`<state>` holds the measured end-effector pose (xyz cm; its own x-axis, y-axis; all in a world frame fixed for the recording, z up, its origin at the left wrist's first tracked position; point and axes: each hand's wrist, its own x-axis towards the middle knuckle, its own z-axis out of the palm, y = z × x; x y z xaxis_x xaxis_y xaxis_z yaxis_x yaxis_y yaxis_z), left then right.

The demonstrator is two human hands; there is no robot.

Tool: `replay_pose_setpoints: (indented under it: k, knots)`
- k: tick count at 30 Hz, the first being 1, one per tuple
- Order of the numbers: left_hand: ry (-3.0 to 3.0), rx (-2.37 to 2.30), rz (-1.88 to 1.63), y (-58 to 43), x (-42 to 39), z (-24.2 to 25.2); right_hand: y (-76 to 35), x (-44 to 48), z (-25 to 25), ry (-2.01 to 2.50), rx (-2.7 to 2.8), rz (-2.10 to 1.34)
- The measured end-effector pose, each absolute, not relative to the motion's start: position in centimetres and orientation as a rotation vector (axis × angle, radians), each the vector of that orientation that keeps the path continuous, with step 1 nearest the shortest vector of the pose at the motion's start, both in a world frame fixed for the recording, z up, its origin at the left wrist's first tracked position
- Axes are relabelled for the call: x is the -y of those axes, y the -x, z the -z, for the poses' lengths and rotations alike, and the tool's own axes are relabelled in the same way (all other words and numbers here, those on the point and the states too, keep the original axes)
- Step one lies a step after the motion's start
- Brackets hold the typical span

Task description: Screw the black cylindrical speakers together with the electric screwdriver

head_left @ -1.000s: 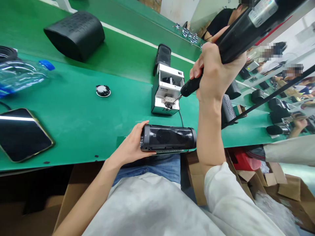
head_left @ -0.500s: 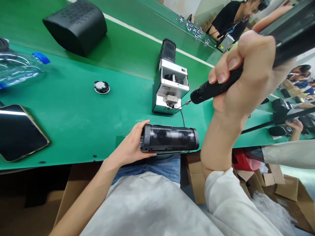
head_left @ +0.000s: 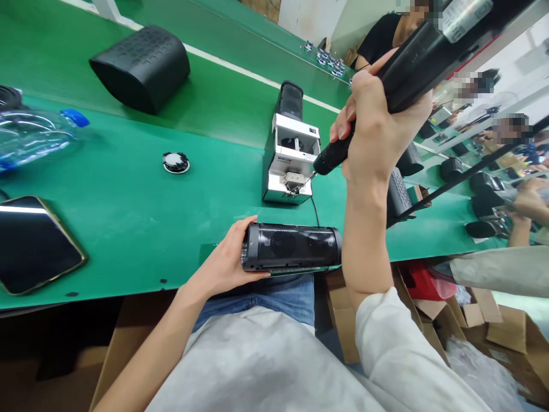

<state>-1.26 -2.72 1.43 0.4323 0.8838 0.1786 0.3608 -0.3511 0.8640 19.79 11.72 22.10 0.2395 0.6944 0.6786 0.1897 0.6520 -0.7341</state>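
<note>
My left hand (head_left: 229,254) grips the left end of a black speaker (head_left: 295,247), which lies lengthwise at the table's front edge. Two round perforated areas show on its upper face. My right hand (head_left: 373,123) is closed around a black electric screwdriver (head_left: 337,155), held tilted with its bit pointing down and left. The bit's tip is at the metal pick-up part on the front of a white and black screw feeder (head_left: 291,160); whether a screw sits on it is too small to tell.
On the green table (head_left: 128,229) are a phone (head_left: 38,243), a clear bottle (head_left: 34,134), a small round white and black part (head_left: 175,162) and a black curved housing (head_left: 143,68). Another black unit (head_left: 290,100) stands behind the feeder. Co-workers sit at right; cardboard boxes (head_left: 506,326) lie below.
My right hand has moved left, bringing the screwdriver's bit closer in to the feeder's front. My left hand still holds the speaker in nearly the same place. The view has shifted slightly.
</note>
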Motion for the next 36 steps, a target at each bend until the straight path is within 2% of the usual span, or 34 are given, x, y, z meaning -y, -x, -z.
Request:
replay_pose_setpoints:
  k: [5, 10, 18, 28, 36]
  knots:
    - [-1.913, -1.05, -0.874, 1.3, 2.7, -1.3, -20.2, -10.4, -22.0, 0.751, 1.349, -0.496]
    - [-1.925, -1.043, -0.888, 1.3, 2.8, -1.3, -19.8, -6.9, -24.2, 0.635, 1.287, -0.586]
    - [-1.93, -1.015, -0.903, 1.3, 2.8, -1.0, -18.5, -4.0, -25.7, 0.659, 1.27, -0.714]
    - [-1.81, -0.987, -0.93, 0.9, 3.4, -0.7, -17.4, -3.6, -20.8, 0.713, 1.336, -0.949]
    - [-1.814, -0.945, -0.97, 0.8, 2.4, 1.2, -18.1, -4.4, -18.2, 0.625, 1.426, -0.97]
